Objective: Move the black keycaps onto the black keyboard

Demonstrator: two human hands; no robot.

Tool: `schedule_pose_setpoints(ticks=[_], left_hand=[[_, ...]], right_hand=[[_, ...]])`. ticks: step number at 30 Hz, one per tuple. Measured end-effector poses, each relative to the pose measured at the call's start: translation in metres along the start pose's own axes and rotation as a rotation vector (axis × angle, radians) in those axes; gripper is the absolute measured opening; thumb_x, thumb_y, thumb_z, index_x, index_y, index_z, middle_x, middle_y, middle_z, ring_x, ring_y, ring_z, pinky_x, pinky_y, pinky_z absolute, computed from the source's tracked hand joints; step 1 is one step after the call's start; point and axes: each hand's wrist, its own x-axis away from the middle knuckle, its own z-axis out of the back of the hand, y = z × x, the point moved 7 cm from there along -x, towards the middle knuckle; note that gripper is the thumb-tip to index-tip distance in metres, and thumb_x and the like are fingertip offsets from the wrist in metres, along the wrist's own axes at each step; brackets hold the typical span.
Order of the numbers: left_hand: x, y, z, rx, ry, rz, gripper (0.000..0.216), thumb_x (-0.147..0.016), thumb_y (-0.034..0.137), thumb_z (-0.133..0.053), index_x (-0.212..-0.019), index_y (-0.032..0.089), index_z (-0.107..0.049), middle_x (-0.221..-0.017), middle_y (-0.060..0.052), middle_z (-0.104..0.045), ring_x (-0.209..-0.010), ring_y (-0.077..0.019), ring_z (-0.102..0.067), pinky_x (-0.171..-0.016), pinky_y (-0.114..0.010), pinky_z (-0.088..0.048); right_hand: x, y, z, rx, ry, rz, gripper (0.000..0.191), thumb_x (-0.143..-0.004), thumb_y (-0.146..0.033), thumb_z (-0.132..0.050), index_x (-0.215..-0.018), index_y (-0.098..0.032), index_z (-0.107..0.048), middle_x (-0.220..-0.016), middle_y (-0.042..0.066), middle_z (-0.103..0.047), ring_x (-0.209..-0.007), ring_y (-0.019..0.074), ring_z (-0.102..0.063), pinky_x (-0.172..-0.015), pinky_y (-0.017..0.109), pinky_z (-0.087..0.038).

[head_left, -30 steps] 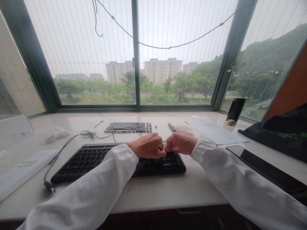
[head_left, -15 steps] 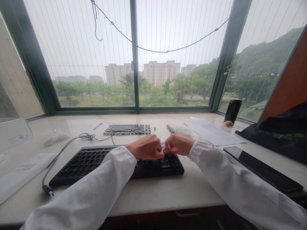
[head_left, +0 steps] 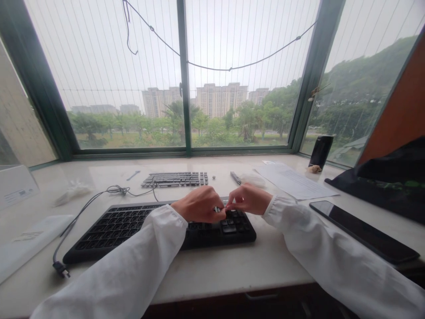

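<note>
A black keyboard (head_left: 109, 228) lies in front of me, most keycaps off its left and middle part, several still seated at its right end. My left hand (head_left: 201, 204) is closed over the upper right of the keyboard, thumb and finger pinched together. My right hand (head_left: 249, 198) meets it there, its thumb and fingertips pinched close to the left thumb. What sits between the fingertips is too small and hidden to make out. Behind the keyboard, loose keycaps (head_left: 175, 179) are laid out in rows, with a single keycap (head_left: 214, 177) to their right.
A cable with a USB plug (head_left: 61, 269) runs down the left. Near the back lie a blue stick (head_left: 133, 175), a dark pen-like tool (head_left: 235, 177) and plastic bags (head_left: 75, 191). Paper sheets (head_left: 295, 179), a phone (head_left: 361, 230) and a black cylinder (head_left: 321, 153) are on the right.
Both hands stay at the same spot on the keyboard. The right fingers have shifted slightly and the right wrist sits a little further right. The view has moved slightly.
</note>
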Motion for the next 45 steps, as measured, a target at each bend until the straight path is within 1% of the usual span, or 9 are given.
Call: schedule_pose_setpoints(ticks=[3, 7, 10, 14, 19, 25, 29, 36, 45], left_hand=[[0.003, -0.011, 0.007, 0.008, 0.068, 0.042, 0.038, -0.086, 0.028, -0.044, -0.059, 0.014, -0.067, -0.05, -0.003, -0.059, -0.044, -0.007, -0.044, -0.05, -0.022, -0.03], [0.007, -0.034, 0.01, -0.034, 0.152, 0.214, 0.031, -0.084, 0.027, -0.046, -0.069, 0.016, -0.072, -0.061, -0.005, -0.067, -0.053, -0.0104, -0.054, -0.056, -0.023, -0.034], [0.01, -0.047, 0.004, -0.052, 0.165, 0.323, 0.028, -0.081, 0.027, -0.049, -0.075, 0.018, -0.074, -0.069, -0.006, -0.07, -0.06, -0.0138, -0.059, -0.059, -0.024, -0.038], [0.013, -0.06, 0.0, -0.101, 0.176, 0.447, 0.035, -0.083, 0.028, -0.045, -0.067, 0.014, -0.072, -0.066, -0.009, -0.068, -0.059, -0.0155, -0.059, -0.06, -0.026, -0.042], [0.014, -0.068, -0.004, -0.118, 0.116, 0.556, 0.036, -0.084, 0.028, -0.043, -0.068, 0.012, -0.07, -0.065, -0.012, -0.067, -0.058, -0.0188, -0.061, -0.059, -0.028, -0.046], [0.016, -0.07, -0.003, -0.16, 0.08, 0.607, 0.037, -0.084, 0.027, -0.041, -0.077, 0.008, -0.072, -0.072, -0.016, -0.068, -0.067, -0.0224, -0.065, -0.063, -0.031, -0.05], [0.019, -0.074, -0.004, -0.156, 0.041, 0.653, 0.034, -0.083, 0.026, -0.043, -0.081, 0.008, -0.072, -0.075, -0.016, -0.068, -0.073, -0.0236, -0.066, -0.065, -0.031, -0.051], [0.021, -0.078, -0.006, -0.159, 0.027, 0.692, 0.033, -0.083, 0.026, -0.044, -0.085, 0.009, -0.072, -0.078, -0.016, -0.069, -0.078, -0.0247, -0.067, -0.068, -0.032, -0.052], [0.02, -0.077, -0.005, -0.152, 0.023, 0.668, 0.031, -0.084, 0.027, -0.045, -0.084, 0.01, -0.071, -0.078, -0.016, -0.068, -0.077, -0.025, -0.067, -0.067, -0.033, -0.052]], right_hand=[[-0.001, 0.005, 0.011, 0.035, 0.116, -0.049, 0.02, -0.077, -0.04, -0.066, -0.081, -0.022, -0.076, -0.054, -0.003, -0.057, -0.051, 0.0074, -0.047, -0.055, 0.021, -0.033], [0.0, 0.016, 0.02, 0.108, 0.236, -0.108, 0.023, -0.079, -0.043, -0.063, -0.082, -0.024, -0.076, -0.055, -0.002, -0.057, -0.051, 0.0082, -0.045, -0.056, 0.023, -0.031], [-0.002, 0.025, 0.018, 0.13, 0.249, -0.145, 0.024, -0.08, -0.044, -0.061, -0.082, -0.026, -0.076, -0.057, -0.002, -0.059, -0.052, 0.009, -0.046, -0.056, 0.024, -0.031], [-0.004, 0.039, 0.015, 0.157, 0.262, -0.197, 0.027, -0.079, -0.047, -0.059, -0.082, -0.026, -0.076, -0.061, -0.001, -0.061, -0.054, 0.01, -0.047, -0.056, 0.024, -0.031], [-0.007, 0.052, 0.01, 0.181, 0.307, -0.254, 0.034, -0.081, -0.05, -0.054, -0.085, -0.025, -0.076, -0.065, 0.001, -0.063, -0.057, 0.0115, -0.05, -0.058, 0.025, -0.034], [-0.03, 0.052, 0.002, 0.207, 0.247, -0.281, 0.033, -0.083, -0.05, -0.052, -0.089, -0.026, -0.074, -0.075, 0.002, -0.069, -0.066, 0.0139, -0.058, -0.061, 0.026, -0.037], [-0.069, 0.057, -0.003, 0.234, 0.157, -0.278, 0.028, -0.084, -0.046, -0.053, -0.095, -0.027, -0.072, -0.086, 0.0, -0.071, -0.074, 0.0142, -0.061, -0.066, 0.026, -0.041], [-0.132, 0.084, -0.015, 0.279, 0.149, -0.323, 0.034, -0.079, -0.037, -0.063, -0.108, -0.019, -0.067, -0.102, 0.007, -0.07, -0.094, 0.0179, -0.061, -0.081, 0.027, -0.043], [-0.141, 0.102, -0.021, 0.256, 0.146, -0.352, 0.02, -0.082, -0.036, -0.059, -0.089, -0.024, -0.073, -0.096, 0.004, -0.071, -0.087, 0.0173, -0.061, -0.073, 0.028, -0.044]])
